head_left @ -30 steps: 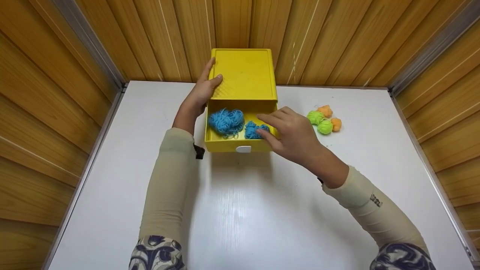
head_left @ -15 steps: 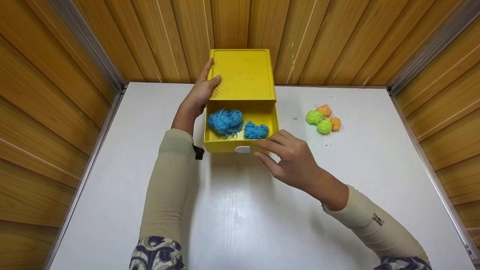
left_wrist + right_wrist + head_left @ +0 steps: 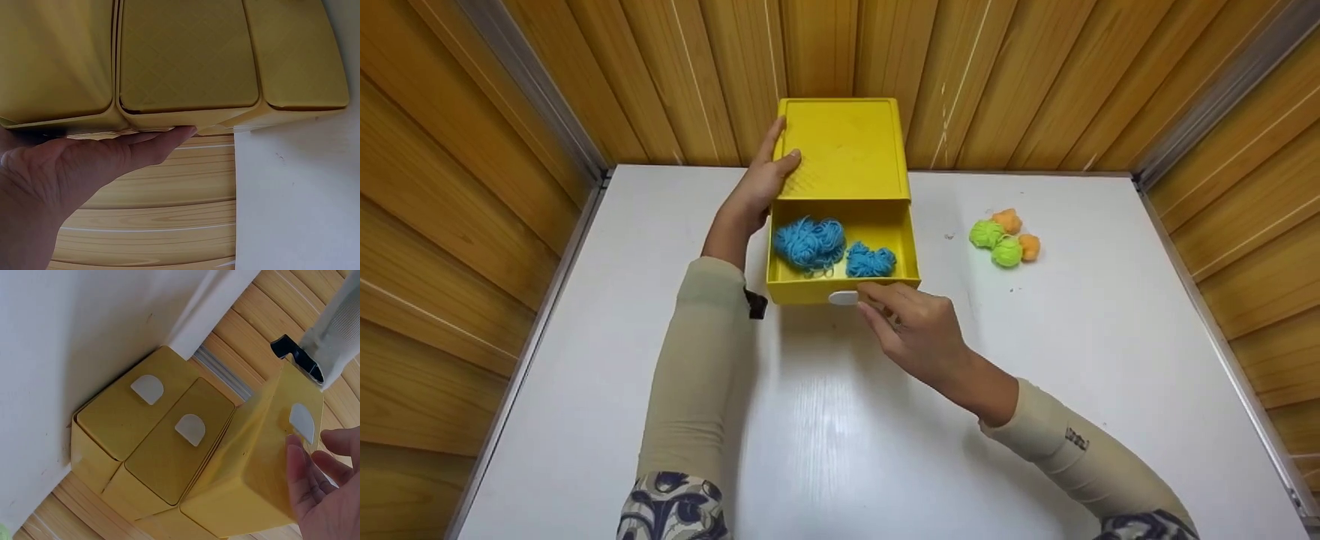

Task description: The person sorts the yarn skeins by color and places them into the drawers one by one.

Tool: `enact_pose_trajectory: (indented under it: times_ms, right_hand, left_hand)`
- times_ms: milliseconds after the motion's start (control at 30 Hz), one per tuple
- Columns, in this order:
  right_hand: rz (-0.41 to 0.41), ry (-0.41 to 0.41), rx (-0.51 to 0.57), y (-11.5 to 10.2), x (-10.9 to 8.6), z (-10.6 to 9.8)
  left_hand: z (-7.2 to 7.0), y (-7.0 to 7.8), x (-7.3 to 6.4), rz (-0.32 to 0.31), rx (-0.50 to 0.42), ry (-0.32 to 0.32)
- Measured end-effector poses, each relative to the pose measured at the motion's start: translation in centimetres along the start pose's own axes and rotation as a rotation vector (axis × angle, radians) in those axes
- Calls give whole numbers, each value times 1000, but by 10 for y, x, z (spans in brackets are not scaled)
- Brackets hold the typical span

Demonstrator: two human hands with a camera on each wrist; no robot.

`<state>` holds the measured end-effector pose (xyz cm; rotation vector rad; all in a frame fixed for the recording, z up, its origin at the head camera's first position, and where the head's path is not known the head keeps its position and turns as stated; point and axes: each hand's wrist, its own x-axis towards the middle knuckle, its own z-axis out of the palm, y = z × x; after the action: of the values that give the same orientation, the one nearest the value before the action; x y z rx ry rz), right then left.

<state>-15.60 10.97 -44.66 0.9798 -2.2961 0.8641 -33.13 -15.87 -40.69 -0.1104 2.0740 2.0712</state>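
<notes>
A yellow box of stacked drawers (image 3: pixel 844 146) has its top drawer (image 3: pixel 896 236) pulled out. Two blue yarn bundles lie inside: a larger one (image 3: pixel 810 241) at the left and a smaller one (image 3: pixel 871 260) at the right. My left hand (image 3: pixel 765 182) rests on the box's left side, fingers straight along the wall and thumb over the top edge. At the drawer front, my right hand (image 3: pixel 919 330) has its fingertips at the white knob (image 3: pixel 302 423); thumb and fingers are apart there, with no clear pinch visible.
Two green yarn balls (image 3: pixel 1006 252) and two orange ones (image 3: pixel 1030 247) sit in a cluster on the white table (image 3: pixel 1110 322), right of the box. Wood-patterned panels (image 3: pixel 1005 82) stand behind and at both sides. Two lower drawers (image 3: pixel 174 441) are closed.
My right hand has come out of the drawer, leaving the smaller blue bundle inside, and moved down and left to the knob. The left hand has stayed on the box.
</notes>
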Motion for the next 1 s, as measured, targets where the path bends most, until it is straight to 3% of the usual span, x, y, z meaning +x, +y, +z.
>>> enact_pose_trajectory:
  times_ms: [400,767,1000]
  right_hand:
    - [91,32,119,-6,2,17]
    - [111,91,80,-8,2,24]
    - [136,70,73,-10,4,23]
  left_hand:
    - [-1,-2,1,22,26,-4]
    - [-1,-3,0,14,26,-11]
    - [-1,-1,0,15,35,-12]
